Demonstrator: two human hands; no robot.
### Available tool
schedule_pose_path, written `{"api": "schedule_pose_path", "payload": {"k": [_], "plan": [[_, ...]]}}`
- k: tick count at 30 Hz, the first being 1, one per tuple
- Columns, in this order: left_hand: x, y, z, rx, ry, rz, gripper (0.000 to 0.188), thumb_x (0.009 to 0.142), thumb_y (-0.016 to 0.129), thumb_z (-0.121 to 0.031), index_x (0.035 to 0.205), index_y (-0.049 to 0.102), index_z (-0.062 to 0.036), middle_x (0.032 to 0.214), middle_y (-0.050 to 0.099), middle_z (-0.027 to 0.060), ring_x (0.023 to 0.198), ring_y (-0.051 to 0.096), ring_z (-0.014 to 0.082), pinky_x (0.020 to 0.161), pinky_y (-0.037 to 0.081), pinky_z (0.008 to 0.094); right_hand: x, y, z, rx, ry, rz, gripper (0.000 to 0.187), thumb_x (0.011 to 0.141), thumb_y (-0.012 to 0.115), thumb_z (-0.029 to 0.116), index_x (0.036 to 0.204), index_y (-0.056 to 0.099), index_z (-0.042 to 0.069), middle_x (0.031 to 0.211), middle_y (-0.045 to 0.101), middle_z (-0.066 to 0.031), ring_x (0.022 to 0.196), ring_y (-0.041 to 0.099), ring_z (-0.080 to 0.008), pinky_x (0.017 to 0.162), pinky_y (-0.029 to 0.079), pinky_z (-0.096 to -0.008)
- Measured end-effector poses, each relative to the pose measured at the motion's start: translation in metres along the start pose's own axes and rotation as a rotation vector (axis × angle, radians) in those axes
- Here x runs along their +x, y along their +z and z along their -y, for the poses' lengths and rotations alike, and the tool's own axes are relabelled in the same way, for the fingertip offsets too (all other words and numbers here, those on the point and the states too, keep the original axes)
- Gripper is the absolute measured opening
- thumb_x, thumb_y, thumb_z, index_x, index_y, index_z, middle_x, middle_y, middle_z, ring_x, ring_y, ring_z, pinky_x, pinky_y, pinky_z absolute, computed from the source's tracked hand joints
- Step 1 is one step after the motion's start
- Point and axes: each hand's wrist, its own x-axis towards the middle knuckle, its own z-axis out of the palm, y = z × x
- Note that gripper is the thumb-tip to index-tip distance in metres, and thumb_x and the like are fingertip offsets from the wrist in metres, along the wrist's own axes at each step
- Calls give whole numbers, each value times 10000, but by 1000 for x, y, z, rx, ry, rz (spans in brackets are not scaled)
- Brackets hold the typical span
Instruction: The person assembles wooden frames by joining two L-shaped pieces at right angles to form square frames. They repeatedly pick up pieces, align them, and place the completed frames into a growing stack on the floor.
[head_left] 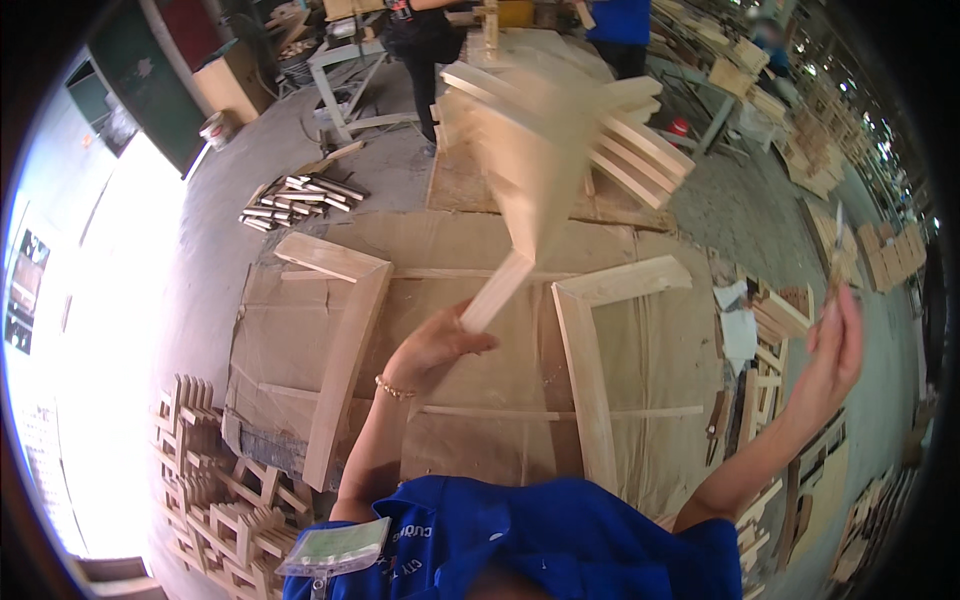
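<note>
My left hand [430,350] is closed round the short arm of an L-shaped wooden frame piece [498,293]. Its long board rises away from me and is smeared by motion. Out to the right, my raised right hand [838,345] pinches a thin, pointed tool [838,235] with a pale blade-like end; its exact kind is unclear. Two more mitred L-shaped pieces lie on the cardboard-covered work surface [480,375]: one wooden piece [350,370] left of my left hand, another wooden piece [582,370] to its right. Thin wooden strips [490,412] run crosswise there.
Boards [640,160] are stacked just beyond the work surface. Dark-edged pieces [305,198] lie heaped on the floor at far left. Assembled wooden parts [215,490] are piled at near left, and more timber [770,380] at right. Other people [620,30] stand at the back.
</note>
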Motion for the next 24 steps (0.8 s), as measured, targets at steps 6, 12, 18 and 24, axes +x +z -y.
{"api": "schedule_pose_path", "payload": {"k": [6, 12, 18, 24], "plan": [[-11, 6, -10, -459, -176, 229, 547, 810, 692, -157, 1253, 441, 46, 945, 629, 134, 815, 638, 155, 745, 518, 293, -73, 14, -71, 53, 455, 254, 289, 929, 554, 203, 1167, 606, 46, 816, 548, 16, 598, 389, -13, 475, 292, -165], [-50, -2, -6, 203, 98, -164, 809, 734, 730, -406, 1306, 381, 48, 1065, 608, 189, 975, 614, 220, 854, 470, 317, -109, 33, -81, 72, 594, 389, 282, 915, 581, 212, 1126, 619, 28, 737, 495, 42, 592, 385, -8, 460, 274, -167], [-115, -52, -30, 787, -168, -81, 815, 677, 746, -316, 1347, 377, -34, 1168, 559, 181, 1110, 535, 300, 903, 438, 401, -112, 47, -91, 103, 581, 499, 310, 922, 570, 234, 1158, 603, 35, 787, 531, 21, 600, 399, -4, 455, 273, -146], [-155, -134, -22, 1363, -274, -96, 651, 719, 714, -295, 1297, 457, -142, 1167, 547, 59, 1133, 507, 216, 967, 395, 437, -114, 67, -82, 179, 632, 523, 271, 914, 582, 208, 1122, 623, 39, 751, 506, 33, 612, 400, -6, 457, 278, -155]]}}
